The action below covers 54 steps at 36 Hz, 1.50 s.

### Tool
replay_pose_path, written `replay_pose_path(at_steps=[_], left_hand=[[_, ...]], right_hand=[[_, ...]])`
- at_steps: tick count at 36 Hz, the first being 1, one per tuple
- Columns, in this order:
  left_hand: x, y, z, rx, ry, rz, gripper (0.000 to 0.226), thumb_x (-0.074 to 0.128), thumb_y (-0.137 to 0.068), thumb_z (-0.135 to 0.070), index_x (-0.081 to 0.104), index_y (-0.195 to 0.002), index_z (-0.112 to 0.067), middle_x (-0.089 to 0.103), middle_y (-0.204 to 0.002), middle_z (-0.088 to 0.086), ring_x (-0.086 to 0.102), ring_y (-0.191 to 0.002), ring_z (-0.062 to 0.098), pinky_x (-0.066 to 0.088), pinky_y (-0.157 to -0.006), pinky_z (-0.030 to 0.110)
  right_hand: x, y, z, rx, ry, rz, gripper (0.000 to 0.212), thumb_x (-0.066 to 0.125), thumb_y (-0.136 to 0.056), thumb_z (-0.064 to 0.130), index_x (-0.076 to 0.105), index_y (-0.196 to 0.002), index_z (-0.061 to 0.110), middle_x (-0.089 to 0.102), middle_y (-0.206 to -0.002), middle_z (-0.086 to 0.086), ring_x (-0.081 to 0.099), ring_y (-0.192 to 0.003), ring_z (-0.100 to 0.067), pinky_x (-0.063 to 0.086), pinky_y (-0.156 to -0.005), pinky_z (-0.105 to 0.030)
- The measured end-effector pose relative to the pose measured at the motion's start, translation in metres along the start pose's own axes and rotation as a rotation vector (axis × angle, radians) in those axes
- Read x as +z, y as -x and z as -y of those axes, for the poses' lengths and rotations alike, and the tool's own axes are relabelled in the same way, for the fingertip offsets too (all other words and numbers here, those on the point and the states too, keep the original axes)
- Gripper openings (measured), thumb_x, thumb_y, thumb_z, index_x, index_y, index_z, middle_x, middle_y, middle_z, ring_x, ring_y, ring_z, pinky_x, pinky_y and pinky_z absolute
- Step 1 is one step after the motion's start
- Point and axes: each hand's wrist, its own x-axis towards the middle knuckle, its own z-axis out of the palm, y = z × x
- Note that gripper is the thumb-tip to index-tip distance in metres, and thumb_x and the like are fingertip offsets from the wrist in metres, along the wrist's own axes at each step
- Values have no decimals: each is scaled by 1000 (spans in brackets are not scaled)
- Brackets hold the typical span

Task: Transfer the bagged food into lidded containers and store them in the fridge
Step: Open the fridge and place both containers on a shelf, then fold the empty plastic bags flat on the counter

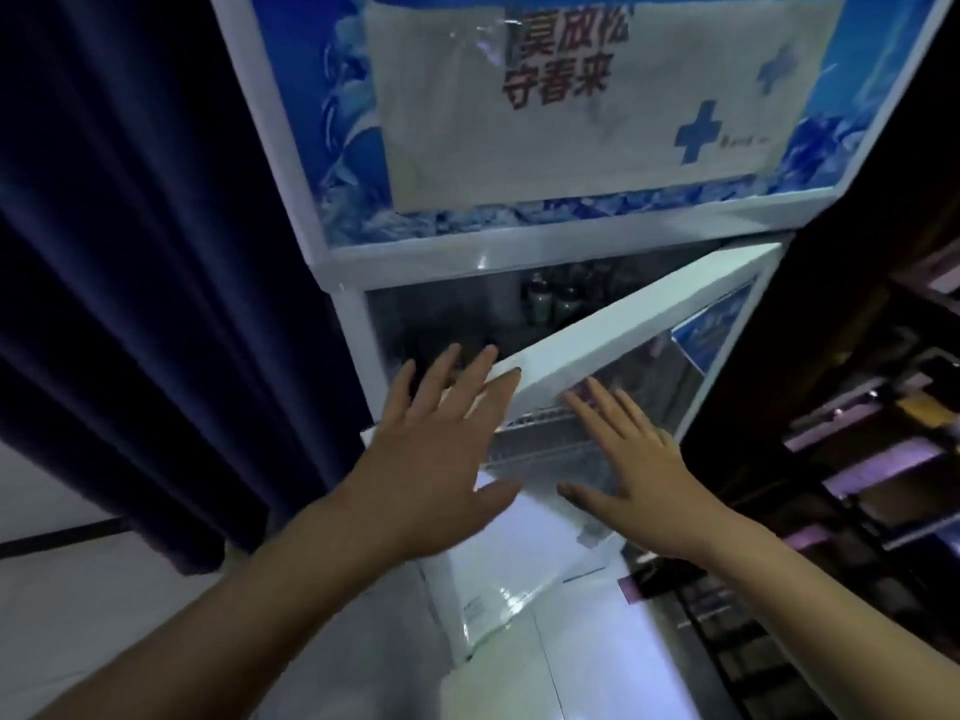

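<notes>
Both hands are spread flat, holding nothing: the left hand (441, 449) at the fridge door (639, 324) edge, the right hand (639, 475) against its glass. No containers are visible; bottles (550, 298) sit inside. Looks like door-handling, and which way it goes next, I can't tell.

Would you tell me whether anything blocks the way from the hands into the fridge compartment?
Partly. The glass door stands half open, slanting across the right of the opening, with both the left hand and right hand spread flat at it. The left of the compartment looks open; bottles stand at the back.
</notes>
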Motion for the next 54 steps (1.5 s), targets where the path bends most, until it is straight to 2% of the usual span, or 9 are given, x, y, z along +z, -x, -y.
replay_pose_path(at_steps=[4, 11, 14, 25, 31, 39, 43, 47, 54], left_hand=[[41, 5, 13, -37, -95, -214, 93, 55, -86, -57, 13, -160, -21, 0, -169, 8, -7, -155, 33, -1, -122, 60], [88, -44, 64, -246, -193, -246, 93, 65, -75, -35, 27, -158, -13, 9, -167, 12, 11, -153, 38, 17, -118, 66], [96, -67, 78, -308, -186, -237, 92, 54, -75, -45, 25, -159, -18, 3, -167, 11, 9, -153, 38, 16, -117, 67], [107, -86, 86, -319, -112, -345, 98, 68, -72, -23, 24, -159, -30, 8, -168, 9, 2, -154, 37, 12, -117, 69], [92, -51, 62, -387, 201, -354, 91, 59, -86, -39, 5, -159, -42, -11, -169, -2, -14, -155, 28, 0, -122, 51], [115, 51, 13, -996, 585, -338, 82, 59, -91, -57, 1, -150, -62, -22, -158, -35, -8, -153, 6, 14, -123, 44], [133, 99, -21, -1273, 579, -272, 81, 44, -82, -74, 3, -149, -55, -6, -164, -24, -8, -154, 9, 11, -126, 43], [141, 141, -57, -1516, 514, -156, 78, 49, -90, -68, -6, -144, -60, -12, -159, -27, -16, -147, 1, 3, -121, 32], [142, 199, -99, -1804, 557, -169, 80, 54, -93, -61, 0, -152, -52, -6, -165, -19, -9, -155, 13, 4, -124, 35]], right_hand=[[11, -41, 4, 33, 43, -9, 88, 49, -91, 65, -9, -155, 45, -32, -160, 16, -26, -150, -16, 4, -121, -58], [20, -102, 1, 56, 83, -111, 91, 51, -90, 63, -10, -155, 44, -25, -163, 12, -20, -151, -19, 8, -119, -57], [21, -122, -4, 51, 116, -124, 91, 49, -91, 66, -12, -155, 44, -28, -162, 14, -21, -151, -19, 6, -118, -59], [41, -145, -13, -56, 118, -177, 93, 54, -90, 61, -8, -156, 43, -35, -160, 7, -31, -148, -24, 6, -118, -60], [61, -133, -7, -215, -16, 37, 83, 50, -93, 61, -10, -150, 52, -30, -159, 17, -29, -147, -12, 3, -121, -51], [98, -127, 21, -303, -282, 335, 69, 55, -94, 52, 19, -153, 47, 3, -167, 13, -6, -153, -10, 8, -121, -40], [124, -119, 40, -388, -350, 496, 61, 60, -92, 50, 26, -142, 57, 16, -164, 15, 4, -153, -13, 13, -122, -43], [153, -110, 69, -519, -256, 704, 59, 60, -93, 51, 37, -147, 44, 19, -163, 15, 8, -152, -14, 13, -122, -40], [172, -79, 145, -735, -153, 874, 60, 59, -93, 46, 37, -149, 38, 24, -162, 10, 12, -151, -14, 16, -122, -38]])
